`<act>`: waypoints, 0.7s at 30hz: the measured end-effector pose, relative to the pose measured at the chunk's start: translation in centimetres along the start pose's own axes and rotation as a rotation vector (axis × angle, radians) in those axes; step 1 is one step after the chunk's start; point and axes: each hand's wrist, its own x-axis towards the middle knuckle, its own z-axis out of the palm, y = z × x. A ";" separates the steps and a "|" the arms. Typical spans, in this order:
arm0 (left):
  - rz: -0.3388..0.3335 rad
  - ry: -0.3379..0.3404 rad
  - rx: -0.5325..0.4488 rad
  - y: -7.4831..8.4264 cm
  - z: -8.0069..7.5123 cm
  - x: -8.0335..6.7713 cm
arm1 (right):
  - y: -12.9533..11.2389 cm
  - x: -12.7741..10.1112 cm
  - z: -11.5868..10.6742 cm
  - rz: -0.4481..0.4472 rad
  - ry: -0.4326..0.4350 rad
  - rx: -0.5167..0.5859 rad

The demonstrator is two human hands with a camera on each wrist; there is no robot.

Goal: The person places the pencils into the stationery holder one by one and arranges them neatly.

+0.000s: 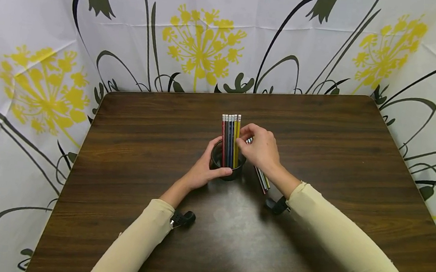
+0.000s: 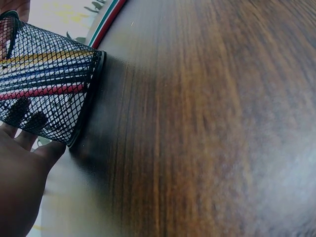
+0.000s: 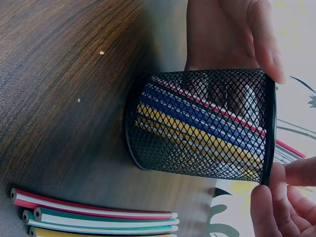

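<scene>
Head view: mesh cup (image 1: pixel 226 163) stands upright near the middle of the wooden table (image 1: pixel 322 133), with a bundle of pencils (image 1: pixel 230 139) standing in it, eraser ends up. Left hand (image 1: pixel 203 170) wraps the cup's near side, thumb curled across the front wall. Right hand (image 1: pixel 261 149) sits at the upper part of the bundle, fingertips pinched against the outermost yellow pencil. More loose pencils (image 1: pixel 262 178) lie flat on the table just beside the cup, under the right wrist.

Left wrist view: cup (image 2: pixel 47 94) seen from low down, base flat on the table (image 2: pixel 207 123); red, blue and yellow shafts show through the mesh. Fingers (image 2: pixel 29 121) show dark through the far wall of the mesh, palm close below.

Right wrist view: cup (image 3: pixel 202 126) with left-hand fingers (image 3: pixel 266 39) curved over its rim; right fingertips (image 3: pixel 276 197) closed near the rim. Three loose pencils (image 3: pixel 98 215) lie side by side, red-striped, green-striped, yellow.

Judgement on technique: keep the left grip firm so the light cup does not tip, and guide the pinched pencil straight down along its neighbours rather than levering against the rim.

Surroundings: dark wood-grain table, a few pale specks on it; a white cloth (image 1: pixel 204 41) printed with yellow flowers and dark stems hangs round three sides.
</scene>
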 end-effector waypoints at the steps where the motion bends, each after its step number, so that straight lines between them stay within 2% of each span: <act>1: -0.001 0.000 0.002 0.0 0.0 0.0 | 0.0 0.0 0.0 0.002 -0.002 0.001; 7: 0.002 -0.001 0.004 -0.1 0.0 -0.1 | -0.1 0.0 -0.2 0.021 -0.035 0.021; 11: 0.007 -0.005 0.000 -0.2 0.0 -0.1 | -0.1 0.1 -0.7 0.049 -0.072 0.090; 16: 0.021 0.001 -0.004 -0.3 -0.1 0.0 | 0.9 0.6 -1.6 0.092 -0.077 0.179; 19: 0.020 0.010 0.002 -1.3 -0.2 0.3 | 2.1 1.0 -1.8 0.132 -0.074 0.188; 21: 0.020 0.012 0.009 -2.1 -0.3 0.5 | 3.0 1.2 -1.9 0.158 -0.073 0.156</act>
